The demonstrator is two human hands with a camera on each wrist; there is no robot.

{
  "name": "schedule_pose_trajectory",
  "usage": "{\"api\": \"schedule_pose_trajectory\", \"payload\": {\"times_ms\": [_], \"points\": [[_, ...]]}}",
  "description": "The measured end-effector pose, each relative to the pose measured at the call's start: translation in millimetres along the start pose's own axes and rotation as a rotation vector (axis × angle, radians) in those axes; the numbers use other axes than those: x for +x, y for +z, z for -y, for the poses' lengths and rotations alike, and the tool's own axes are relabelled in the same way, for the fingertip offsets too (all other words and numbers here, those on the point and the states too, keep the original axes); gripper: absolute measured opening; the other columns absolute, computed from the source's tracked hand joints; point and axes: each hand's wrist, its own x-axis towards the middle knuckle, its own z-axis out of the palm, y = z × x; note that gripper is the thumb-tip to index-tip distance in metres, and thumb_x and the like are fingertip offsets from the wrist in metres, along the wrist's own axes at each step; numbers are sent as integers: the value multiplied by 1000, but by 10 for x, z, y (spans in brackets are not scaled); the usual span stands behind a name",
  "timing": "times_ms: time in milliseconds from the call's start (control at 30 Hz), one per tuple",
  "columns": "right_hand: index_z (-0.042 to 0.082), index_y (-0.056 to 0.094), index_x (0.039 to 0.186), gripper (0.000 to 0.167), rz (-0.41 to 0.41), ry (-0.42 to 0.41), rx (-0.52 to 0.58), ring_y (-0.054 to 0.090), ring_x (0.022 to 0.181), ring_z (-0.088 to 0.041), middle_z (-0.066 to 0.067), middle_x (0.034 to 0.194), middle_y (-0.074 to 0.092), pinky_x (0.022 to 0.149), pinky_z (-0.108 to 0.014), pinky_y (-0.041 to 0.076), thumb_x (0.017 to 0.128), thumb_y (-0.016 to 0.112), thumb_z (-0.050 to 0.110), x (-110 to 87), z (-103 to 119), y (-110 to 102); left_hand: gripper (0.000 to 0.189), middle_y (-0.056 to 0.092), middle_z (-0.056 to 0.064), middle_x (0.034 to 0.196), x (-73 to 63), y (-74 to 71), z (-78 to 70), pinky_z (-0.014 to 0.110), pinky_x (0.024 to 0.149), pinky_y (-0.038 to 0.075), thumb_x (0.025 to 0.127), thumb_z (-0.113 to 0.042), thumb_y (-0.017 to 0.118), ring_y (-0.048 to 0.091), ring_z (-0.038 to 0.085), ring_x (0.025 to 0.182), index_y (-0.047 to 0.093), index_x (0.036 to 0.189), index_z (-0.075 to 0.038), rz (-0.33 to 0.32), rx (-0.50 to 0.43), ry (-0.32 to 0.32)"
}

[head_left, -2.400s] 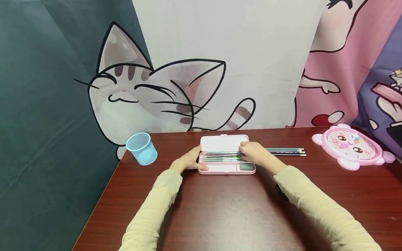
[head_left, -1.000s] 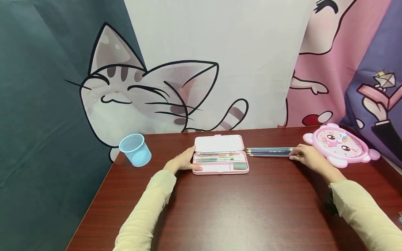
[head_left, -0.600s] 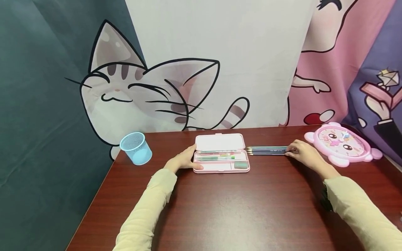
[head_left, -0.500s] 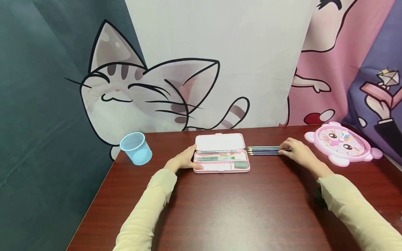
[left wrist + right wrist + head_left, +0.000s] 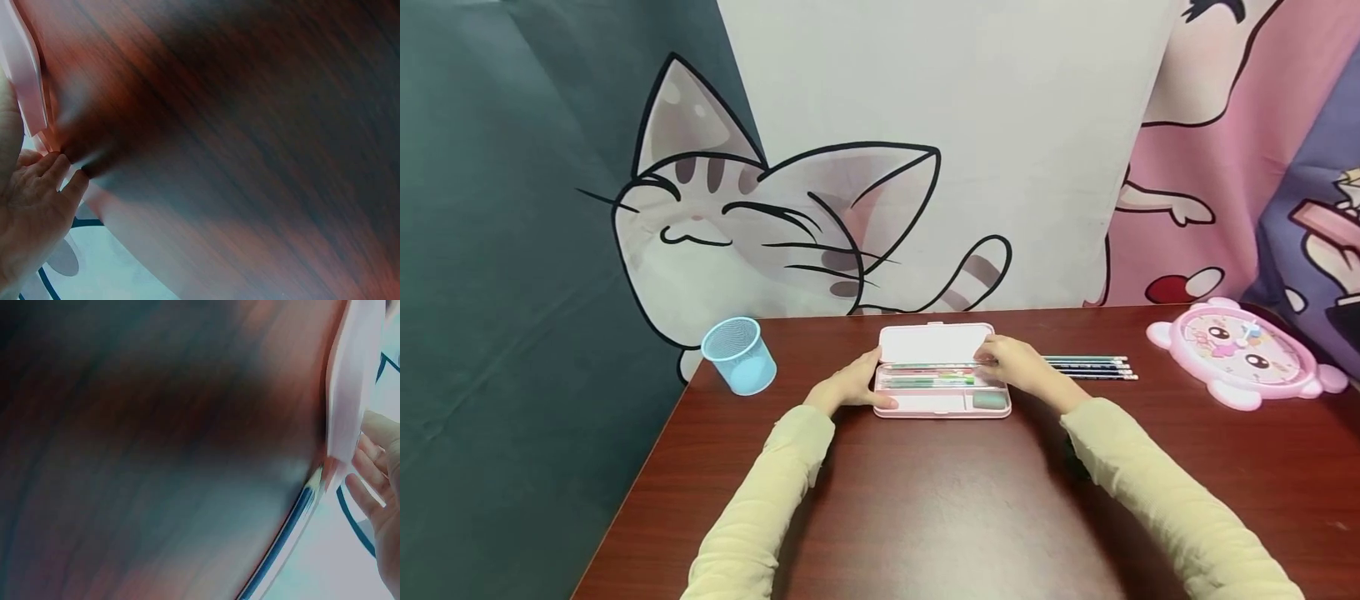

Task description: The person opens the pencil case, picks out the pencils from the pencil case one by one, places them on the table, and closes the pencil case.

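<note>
A pink pencil case [image 5: 936, 402] lies open on the table, its white inner lid [image 5: 928, 343] leaning back. Inside are several pens and pencils [image 5: 925, 382] and a grey-green eraser [image 5: 989, 400] in the front right corner. My left hand [image 5: 850, 385] grips the case's left end, thumb over the front rim and fingers towards the hinge. Bent fingers of my right hand [image 5: 1011, 364] reach in at the right end, by the tip of a pencil; I cannot tell whether they pinch it. Several dark pencils [image 5: 1093, 367] lie side by side right of the case, partly behind that hand.
A light blue mesh cup [image 5: 741, 358] stands at the table's back left corner. To the far right lies a pink animal-shaped clock [image 5: 1240, 354]. Cartoon-printed cloth [image 5: 1045, 125] hangs right behind the table's back edge.
A dark pencil seen in the case at first has joined the row on the table. My right hand has gone from that row back left to the case. The left hand stays put.
</note>
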Motion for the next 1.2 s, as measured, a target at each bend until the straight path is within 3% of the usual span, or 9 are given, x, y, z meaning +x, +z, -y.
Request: {"api": "schedule_pose_trajectory", "payload": {"times_ms": [267, 533, 767, 1033, 1200], "points": [[9, 71, 86, 11, -18, -72, -106, 53, 68, -10, -1, 80, 60, 65, -31, 48, 78, 70, 16, 22, 32, 4, 106, 18, 12, 152, 18, -1, 0, 40, 113, 22, 73, -42, 74, 20, 24, 140, 8, 147, -3, 9, 9, -24], [3, 71, 83, 8, -174, -158, -11, 61, 70, -16, -4, 78, 64, 66, -35, 50, 75, 71, 3, -194, -212, -148, 107, 17, 12, 153, 23, 6, -3, 40, 113, 21, 73, -43, 73, 19, 24, 140, 7, 147, -4, 19, 3, -33], [2, 70, 76, 15, -332, -237, 1, 57, 63, -11, -2, 70, 63, 59, -22, 44, 65, 73, -7, -636, -619, -402, 107, 17, 14, 152, 13, 3, 9, 40, 113, 21, 73, -41, 74, 19, 25, 140, 7, 147, -3, 14, -3, -37], [2, 69, 69, 21, -416, -187, 36, 53, 61, 1, -2, 65, 63, 57, -12, 40, 53, 77, -9, -1266, -1039, -588, 106, 16, 15, 152, 1, -2, 20, 41, 113, 21, 74, -41, 73, 18, 26, 140, 8, 146, -1, 14, 1, -37], [2, 68, 65, 21, -421, -139, 3, 52, 59, 2, -1, 61, 61, 56, -12, 39, 49, 78, -8, -1504, -1148, -571, 105, 15, 15, 153, 3, 1, 13, 40, 113, 20, 75, -42, 72, 17, 25, 141, 7, 146, 0, 21, 11, -34]]}}
